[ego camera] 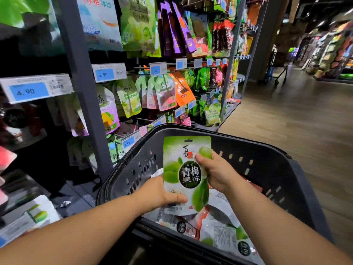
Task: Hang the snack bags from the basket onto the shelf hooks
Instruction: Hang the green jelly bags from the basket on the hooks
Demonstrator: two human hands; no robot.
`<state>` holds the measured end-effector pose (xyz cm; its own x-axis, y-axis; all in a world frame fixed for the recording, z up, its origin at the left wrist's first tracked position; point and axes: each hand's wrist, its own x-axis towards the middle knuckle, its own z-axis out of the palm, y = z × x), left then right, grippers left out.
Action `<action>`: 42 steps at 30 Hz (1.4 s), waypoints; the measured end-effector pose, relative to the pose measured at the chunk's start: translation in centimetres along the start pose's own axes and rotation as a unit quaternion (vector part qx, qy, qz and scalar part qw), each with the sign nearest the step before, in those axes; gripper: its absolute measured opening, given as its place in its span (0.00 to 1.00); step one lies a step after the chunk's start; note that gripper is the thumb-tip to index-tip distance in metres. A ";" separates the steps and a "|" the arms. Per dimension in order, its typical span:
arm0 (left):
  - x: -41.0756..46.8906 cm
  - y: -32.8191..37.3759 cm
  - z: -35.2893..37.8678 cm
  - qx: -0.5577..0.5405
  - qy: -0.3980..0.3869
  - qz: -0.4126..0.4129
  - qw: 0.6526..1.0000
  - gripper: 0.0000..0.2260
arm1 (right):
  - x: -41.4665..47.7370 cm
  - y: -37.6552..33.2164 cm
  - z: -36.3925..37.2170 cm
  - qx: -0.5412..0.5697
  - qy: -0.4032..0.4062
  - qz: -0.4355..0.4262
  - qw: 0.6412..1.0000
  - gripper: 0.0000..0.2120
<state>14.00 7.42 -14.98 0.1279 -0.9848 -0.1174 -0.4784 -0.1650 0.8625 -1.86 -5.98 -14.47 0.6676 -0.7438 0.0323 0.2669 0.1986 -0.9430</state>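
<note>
I hold a green plum jelly bag [186, 169] upright above the black shopping basket [267, 148], printed face toward me, so I can read it and match it to the right row. My left hand [158, 196] grips its lower left edge, thumb across the front and fingers behind. My right hand [215, 173] pinches the right edge higher up, which keeps the pouch flat and its hang hole [188, 140] free at the top. More snack bags [219, 232] lie loose in the basket below, not yet hung. The shelf hooks [142, 68] stand far and to the left, well apart from the bag, with similar green jelly pouches [129, 98] on them. That row looks the likely target.
</note>
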 end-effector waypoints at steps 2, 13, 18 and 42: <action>0.0 0.1 -0.2 0.009 -0.024 -0.009 1.000 0.12 | 0.2 0.0 0.5 -0.005 -0.007 -0.007 1.000 0.18; 1.2 -2.0 -0.5 -0.055 0.006 -0.044 0.997 0.29 | -1.2 0.9 -4.1 -0.213 -0.045 0.186 0.958 0.11; 1.0 -2.2 -0.2 -0.060 0.013 -0.050 0.997 0.21 | -2.7 3.3 -7.6 -0.498 -0.094 0.305 0.806 0.15; -0.1 -2.4 0.3 0.031 0.019 -0.078 0.996 0.39 | -3.9 6.5 -6.5 -0.804 -0.203 0.302 0.470 0.19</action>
<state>14.88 7.87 -17.22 0.2359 -0.9447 -0.2276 -0.5034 -0.3191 0.8030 -7.28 -5.92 -22.86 0.4496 -0.6128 -0.6498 -0.7089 -0.6874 0.1578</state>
